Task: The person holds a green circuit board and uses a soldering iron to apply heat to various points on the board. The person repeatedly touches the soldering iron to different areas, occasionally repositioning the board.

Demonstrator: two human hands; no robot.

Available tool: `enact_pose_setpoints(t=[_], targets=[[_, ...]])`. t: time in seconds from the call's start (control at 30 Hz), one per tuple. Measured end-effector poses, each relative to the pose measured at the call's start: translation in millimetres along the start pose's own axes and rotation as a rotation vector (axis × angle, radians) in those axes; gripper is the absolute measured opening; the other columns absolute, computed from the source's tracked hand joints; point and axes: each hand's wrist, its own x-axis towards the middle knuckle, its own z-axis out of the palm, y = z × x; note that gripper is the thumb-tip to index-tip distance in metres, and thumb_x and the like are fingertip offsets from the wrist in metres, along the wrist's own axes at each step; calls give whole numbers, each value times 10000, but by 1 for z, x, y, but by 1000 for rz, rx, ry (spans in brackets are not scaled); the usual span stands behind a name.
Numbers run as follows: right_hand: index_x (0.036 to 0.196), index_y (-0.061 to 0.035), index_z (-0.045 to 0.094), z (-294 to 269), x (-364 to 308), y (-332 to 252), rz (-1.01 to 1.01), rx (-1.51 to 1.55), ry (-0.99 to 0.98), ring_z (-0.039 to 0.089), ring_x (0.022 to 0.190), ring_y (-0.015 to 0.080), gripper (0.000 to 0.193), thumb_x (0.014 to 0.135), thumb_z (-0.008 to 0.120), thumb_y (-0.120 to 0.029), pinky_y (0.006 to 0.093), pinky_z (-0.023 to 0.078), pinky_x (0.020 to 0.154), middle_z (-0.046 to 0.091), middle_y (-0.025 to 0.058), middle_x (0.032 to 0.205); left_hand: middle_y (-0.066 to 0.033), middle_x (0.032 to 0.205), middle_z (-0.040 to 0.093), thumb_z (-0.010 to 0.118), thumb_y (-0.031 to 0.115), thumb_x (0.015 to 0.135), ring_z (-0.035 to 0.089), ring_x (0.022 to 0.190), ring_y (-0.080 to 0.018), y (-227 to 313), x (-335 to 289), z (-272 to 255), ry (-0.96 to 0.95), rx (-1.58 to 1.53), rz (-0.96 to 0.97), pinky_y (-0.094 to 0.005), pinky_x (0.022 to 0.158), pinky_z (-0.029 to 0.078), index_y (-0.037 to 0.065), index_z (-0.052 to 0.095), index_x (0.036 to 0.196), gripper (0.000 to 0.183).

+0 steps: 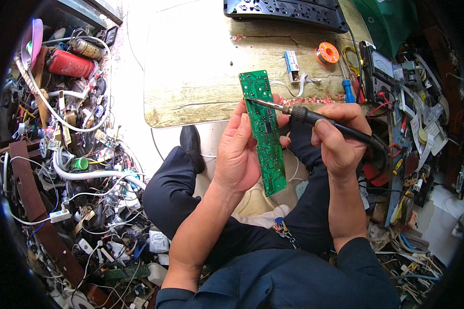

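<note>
A: Left hand (237,154) curls round the green circuit board (271,154), raised by the table (191,103); right hand (344,135) grips a soldering iron (305,115)!
B: Looks light, stiff, brittle: pinch the long edges!

Bright light, strongest at upper left, bleaches much of the surface (191,67) to white. The board (273,154) looks reasonably sharp; the trousers (167,180) sink into dark tones. Straight edges bow toward the rim, where the clutter (118,206) softens and black corners close in.
</note>
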Motion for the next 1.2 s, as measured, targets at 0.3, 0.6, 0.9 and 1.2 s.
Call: enact_pose_setpoints(t=[0.3,0.6,0.9,1.2], targets=[[986,11,624,2,0,-1,25,23,2,613,619,96,156,858,712,17,234,503,562,663,84,816,-162,1465,501,417,311,1090,628,1186,-282,-1,0,0,5,40,22,-453,804,605,129,313,1538,495],[983,7,624,5,1,-1,-11,-16,-4,609,624,89,168,846,713,41,229,487,555,665,78,821,-167,1486,485,395,333,1093,613,1212,-294,1,0,-2,8,43,-14,-464,847,609,111,325,1537,501],[983,7,623,2,1,-2,11,-5,-10,607,622,86,174,840,721,28,229,486,556,662,75,807,-184,1492,474,387,338,1093,613,1210,-321,-1,1,-1,34,60,13,-473,844,609,153,310,1542,492],[970,-1,645,2,-2,0,7,-88,-16,611,675,77,183,819,748,8,227,490,593,671,57,823,-182,1443,521,237,496,1092,662,1087,-298,3,5,-2,51,1,-61,-411,808,616,51,420,1479,618]])
